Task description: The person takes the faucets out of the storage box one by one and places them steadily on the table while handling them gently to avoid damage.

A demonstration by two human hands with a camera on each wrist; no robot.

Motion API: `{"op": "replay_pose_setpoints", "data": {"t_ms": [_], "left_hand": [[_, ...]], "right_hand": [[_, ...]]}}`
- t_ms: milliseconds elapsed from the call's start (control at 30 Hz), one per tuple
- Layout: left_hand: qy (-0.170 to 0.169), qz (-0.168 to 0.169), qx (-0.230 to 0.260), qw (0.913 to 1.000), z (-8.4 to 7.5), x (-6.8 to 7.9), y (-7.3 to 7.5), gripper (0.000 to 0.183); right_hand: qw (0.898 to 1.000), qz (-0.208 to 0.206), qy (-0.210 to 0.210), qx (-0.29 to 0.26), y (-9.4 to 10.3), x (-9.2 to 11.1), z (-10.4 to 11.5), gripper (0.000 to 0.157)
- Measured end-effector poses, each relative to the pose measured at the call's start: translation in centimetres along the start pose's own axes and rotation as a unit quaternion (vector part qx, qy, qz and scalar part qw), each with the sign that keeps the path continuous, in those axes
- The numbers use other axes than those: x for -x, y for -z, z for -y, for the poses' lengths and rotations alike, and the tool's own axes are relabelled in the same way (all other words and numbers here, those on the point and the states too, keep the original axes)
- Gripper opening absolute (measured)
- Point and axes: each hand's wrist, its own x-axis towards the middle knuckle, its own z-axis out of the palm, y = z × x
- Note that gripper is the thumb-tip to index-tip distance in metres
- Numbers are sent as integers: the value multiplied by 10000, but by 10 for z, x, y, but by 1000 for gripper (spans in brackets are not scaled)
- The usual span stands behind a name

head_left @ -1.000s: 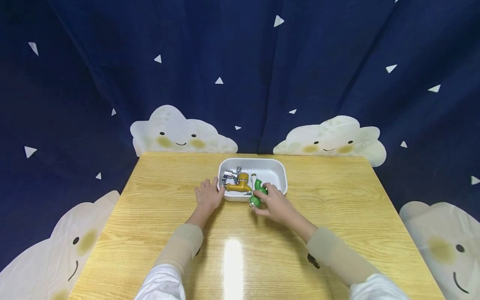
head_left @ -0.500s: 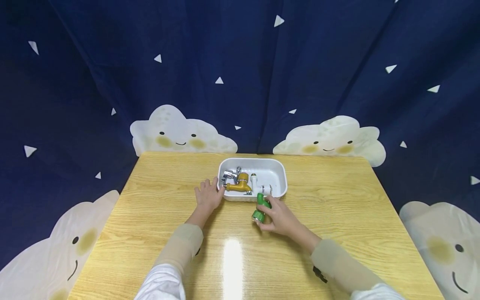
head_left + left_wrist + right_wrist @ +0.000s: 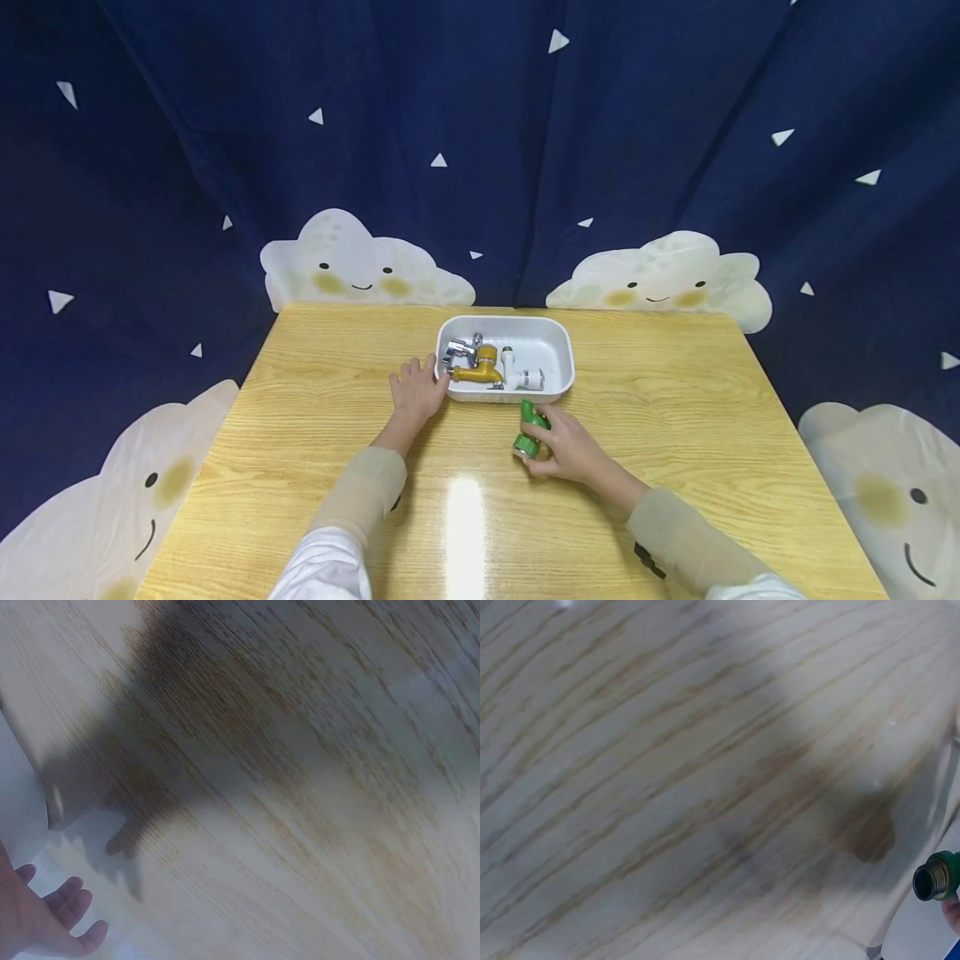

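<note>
My right hand (image 3: 567, 446) pinches a green tap (image 3: 529, 429) between thumb and fingers, just in front of the white tray (image 3: 558, 333). In the right wrist view the threaded end of the green tap (image 3: 932, 880) shows at the right edge, with a fingertip below it. Lying in the tray are a yellow tap (image 3: 474, 375), a white tap (image 3: 514, 378) and a chrome tap (image 3: 459, 352). My left hand (image 3: 417, 392) is spread at the tray's left front corner, its fingers at the wall. In the left wrist view the fingers of my left hand (image 3: 52, 915) hold nothing.
The tray stands toward the far edge of a wooden table (image 3: 637, 367). Behind the table hangs a dark blue curtain (image 3: 480, 150) with white triangles and printed clouds (image 3: 667, 283). A bright reflection lies on the tabletop near the front.
My right hand has drawn the green tap out over the tray's front rim, toward me and slightly right. The white tap is now in full view. The left hand has stayed put.
</note>
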Motion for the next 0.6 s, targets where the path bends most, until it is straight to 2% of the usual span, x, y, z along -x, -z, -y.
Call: {"op": "replay_pose_setpoints", "data": {"t_ms": [600], "left_hand": [[6,-70,103,9999,0,-1,-1,54]], "right_hand": [[9991,356,-168,187,-5,12,-9,48]]}}
